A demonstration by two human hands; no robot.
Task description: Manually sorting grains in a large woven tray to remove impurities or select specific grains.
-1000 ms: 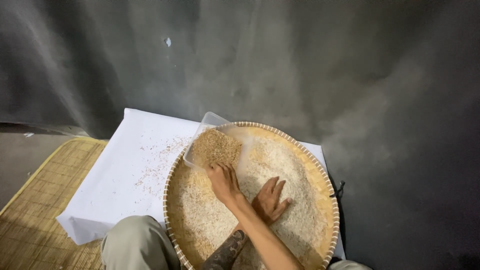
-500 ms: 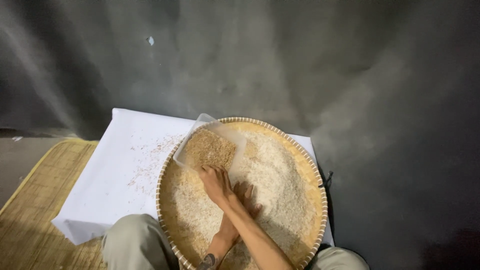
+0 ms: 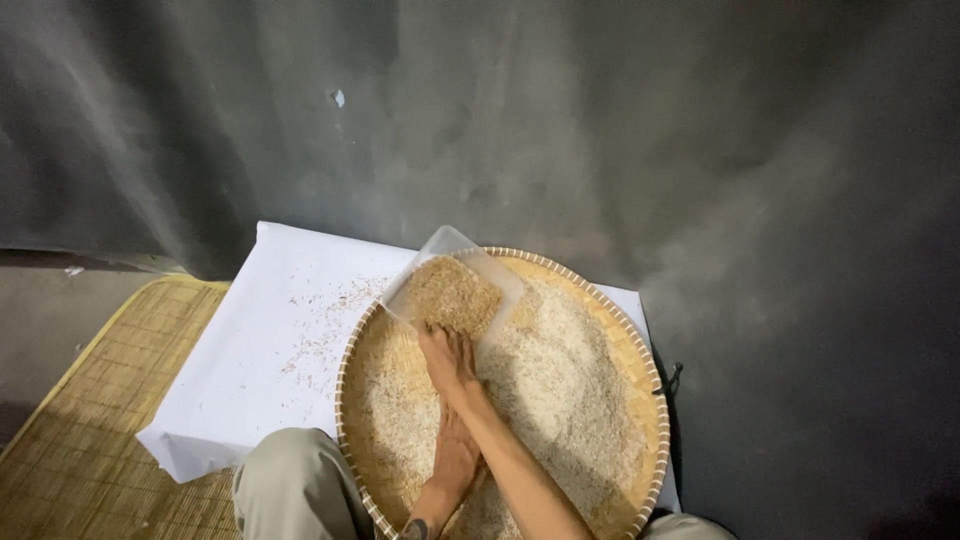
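Two hands crossed in a grain-filled winnowing tray

In the lower middle of the frame, a round woven tray (image 3: 655, 400) lay on a white cloth (image 3: 270, 330), spread with pale grain (image 3: 570, 390). One hand (image 3: 447, 352), which I judged the right since its forearm entered from lower right, lay flat and open at the mouth of a clear plastic container (image 3: 452, 290), apparently to push browner grain in. The container was tipped onto the tray's upper-left rim, probably to ease that. The other hand (image 3: 458, 458) rested beneath the forearm; its grip could not be told. A straw mat (image 3: 90, 440) filled lower left.
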